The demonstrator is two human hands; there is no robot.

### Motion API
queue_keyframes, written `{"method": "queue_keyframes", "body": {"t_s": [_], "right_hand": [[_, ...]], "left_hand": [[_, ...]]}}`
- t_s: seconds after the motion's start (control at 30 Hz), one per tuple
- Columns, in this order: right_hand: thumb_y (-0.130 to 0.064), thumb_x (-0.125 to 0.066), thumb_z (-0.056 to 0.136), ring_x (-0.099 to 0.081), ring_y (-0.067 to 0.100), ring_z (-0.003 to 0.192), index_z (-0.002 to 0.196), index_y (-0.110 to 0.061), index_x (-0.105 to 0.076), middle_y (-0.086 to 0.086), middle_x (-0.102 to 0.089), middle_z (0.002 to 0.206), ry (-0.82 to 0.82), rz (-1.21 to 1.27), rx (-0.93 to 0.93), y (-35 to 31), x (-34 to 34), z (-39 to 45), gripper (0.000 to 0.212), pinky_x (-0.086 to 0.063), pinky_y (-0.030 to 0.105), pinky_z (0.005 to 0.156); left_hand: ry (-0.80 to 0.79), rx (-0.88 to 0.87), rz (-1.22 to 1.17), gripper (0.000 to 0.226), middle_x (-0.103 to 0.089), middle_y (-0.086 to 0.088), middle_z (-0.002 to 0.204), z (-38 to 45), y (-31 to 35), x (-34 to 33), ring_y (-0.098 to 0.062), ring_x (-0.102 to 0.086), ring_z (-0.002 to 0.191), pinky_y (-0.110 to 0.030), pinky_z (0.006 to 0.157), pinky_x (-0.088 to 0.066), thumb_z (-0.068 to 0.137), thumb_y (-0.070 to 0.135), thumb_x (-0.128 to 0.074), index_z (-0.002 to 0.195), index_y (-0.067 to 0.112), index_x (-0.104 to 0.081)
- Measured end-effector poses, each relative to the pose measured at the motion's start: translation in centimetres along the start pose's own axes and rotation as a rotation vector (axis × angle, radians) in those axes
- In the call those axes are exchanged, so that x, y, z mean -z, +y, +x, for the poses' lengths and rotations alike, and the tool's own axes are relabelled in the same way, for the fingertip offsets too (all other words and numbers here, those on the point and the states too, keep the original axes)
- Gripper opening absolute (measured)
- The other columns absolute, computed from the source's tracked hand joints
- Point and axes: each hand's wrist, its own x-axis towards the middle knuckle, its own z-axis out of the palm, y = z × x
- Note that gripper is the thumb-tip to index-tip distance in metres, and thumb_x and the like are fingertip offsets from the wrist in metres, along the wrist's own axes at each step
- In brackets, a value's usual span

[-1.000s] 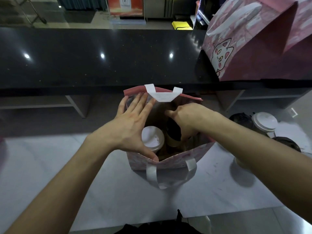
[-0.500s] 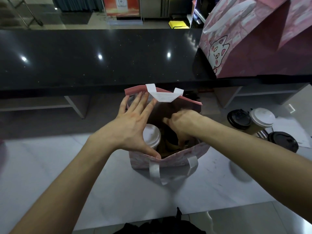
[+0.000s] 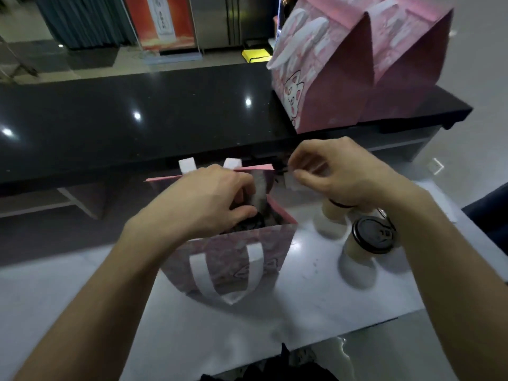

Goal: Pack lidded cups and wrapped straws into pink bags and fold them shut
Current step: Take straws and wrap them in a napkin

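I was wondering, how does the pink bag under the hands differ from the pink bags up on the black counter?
The bag under the hands stands open on the white table, its handle hanging down its front; the bags on the black counter are folded shut into peaked tops. The left hand reaches into the near bag, while nothing touches the counter bags. Both are pink with white handles.

Open bag [image 3: 236,251]: pale pink with lighter blotches, white handles, deeper pink rim. Folded bags [image 3: 354,75] on counter: pink, white handles, darker magenta sides, white cat face with pink cheeks. Counter [image 3: 137,119]: glossy black, speckled. Cup [image 3: 365,248]: beige body, black lid. Work surface [image 3: 316,298]: white. Floor banner [image 3: 162,20]: orange-red.
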Motion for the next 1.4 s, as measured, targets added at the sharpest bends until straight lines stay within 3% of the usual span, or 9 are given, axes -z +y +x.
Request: {"method": "queue_keyframes", "body": {"t_s": [0.3, 0.43, 0.63, 0.73, 0.83, 0.97, 1.1, 1.23, 1.4], "right_hand": [[-0.025, -0.067, 0.1, -0.07, 0.022, 0.096, 0.11, -0.024, -0.076, -0.004, -0.075, 0.098, 0.235, -0.129, -0.351, 20.8, 5.2, -3.1, 0.013, -0.06, 0.043, 0.09], [-0.021, -0.071, 0.095, -0.071, 0.024, 0.092, 0.105, -0.021, -0.079, 0.0, -0.077, 0.096, 0.15, -0.136, -0.458, 31.1, 3.9, -3.2, 0.013, -0.051, 0.031, 0.08], [-0.027, -0.082, 0.087, -0.074, 0.035, 0.082, 0.087, -0.002, -0.079, 0.018, -0.078, 0.085, -0.092, -0.106, -0.55, 40.2, -1.8, -2.2, 0.025, -0.061, 0.038, 0.073], [-0.036, -0.081, 0.09, -0.062, 0.031, 0.074, 0.073, -0.005, -0.059, 0.016, -0.065, 0.081, -0.172, -0.093, -0.55, 42.1, -4.3, -1.5, 0.041, -0.05, 0.033, 0.067], [-0.022, -0.075, 0.09, -0.053, 0.029, 0.069, 0.063, -0.013, -0.042, 0.01, -0.054, 0.071, -0.194, -0.026, -0.53, 43.1, -5.2, -1.2, 0.044, -0.035, 0.029, 0.052], [-0.019, -0.072, 0.085, -0.067, 0.031, 0.062, 0.065, 0.001, -0.067, 0.013, -0.067, 0.062, -0.084, 0.085, -0.588, 43.4, -2.7, -2.1, 0.029, -0.044, 0.027, 0.049], [-0.027, -0.077, 0.089, -0.076, 0.022, 0.071, 0.076, -0.015, -0.077, 0.002, -0.076, 0.067, -0.004, 0.259, -0.526, 42.8, 1.5, -3.8, 0.017, -0.06, 0.034, 0.07], [-0.021, -0.078, 0.095, -0.067, 0.009, 0.058, 0.083, -0.017, -0.075, -0.002, -0.073, 0.061, -0.031, 0.542, -0.321, 40.6, 4.9, -4.7, 0.013, -0.053, 0.028, 0.062], [-0.019, -0.081, 0.098, -0.052, 0.009, 0.048, 0.085, -0.015, -0.076, 0.003, -0.066, 0.059, -0.073, 0.759, -0.226, 39.3, 5.9, -4.5, 0.014, -0.041, 0.02, 0.047]], "left_hand": [[0.077, -0.037, 0.017, 0.038, -0.069, 0.009, 0.131, 11.2, 10.1, -2.8, -0.018, -0.064, 0.121, -0.045, 0.1, -0.055, 0.105, 0.052, -0.062, 0.138, 0.034, -0.062], [0.099, 0.064, -0.031, 0.035, -0.071, 0.009, 0.132, 16.3, 14.4, -5.7, -0.019, -0.066, 0.121, -0.045, 0.1, -0.055, 0.106, 0.049, -0.064, 0.137, 0.033, -0.064], [0.132, 0.203, -0.07, 0.031, -0.072, 0.005, 0.125, 20.4, 18.5, -10.1, -0.024, -0.068, 0.116, -0.046, 0.093, -0.057, 0.103, 0.046, -0.067, 0.13, 0.029, -0.067], [0.133, 0.245, -0.116, 0.03, -0.072, 0.005, 0.119, 21.2, 19.8, -11.7, -0.023, -0.068, 0.112, -0.044, 0.091, -0.057, 0.101, 0.043, -0.069, 0.127, 0.03, -0.069], [0.166, 0.289, -0.163, 0.028, -0.072, 0.006, 0.118, 21.8, 20.5, -12.7, -0.021, -0.067, 0.113, -0.044, 0.094, -0.057, 0.101, 0.04, -0.07, 0.127, 0.029, -0.071], [0.287, 0.328, -0.269, 0.02, -0.075, 0.009, 0.109, 22.7, 21.4, -13.4, -0.014, -0.069, 0.103, -0.038, 0.094, -0.057, 0.101, 0.034, -0.073, 0.119, 0.026, -0.077], [0.367, 0.373, -0.595, 0.008, -0.08, 0.017, 0.089, 25.2, 23.7, -13.0, 0.001, -0.073, 0.084, -0.014, 0.078, -0.054, 0.102, 0.033, -0.074, 0.102, 0.032, -0.082], [0.195, 0.34, -0.896, 0.014, -0.083, 0.013, 0.094, 28.4, 26.4, -13.2, -0.005, -0.072, 0.068, -0.022, 0.063, -0.051, 0.106, 0.043, -0.068, 0.103, 0.035, -0.079], [0.304, 0.378, -1.143, 0.019, -0.081, -0.004, 0.086, 30.6, 27.3, -14.0, -0.009, -0.069, 0.07, -0.021, 0.058, -0.045, 0.103, 0.035, -0.075, 0.094, 0.02, -0.083]]}}
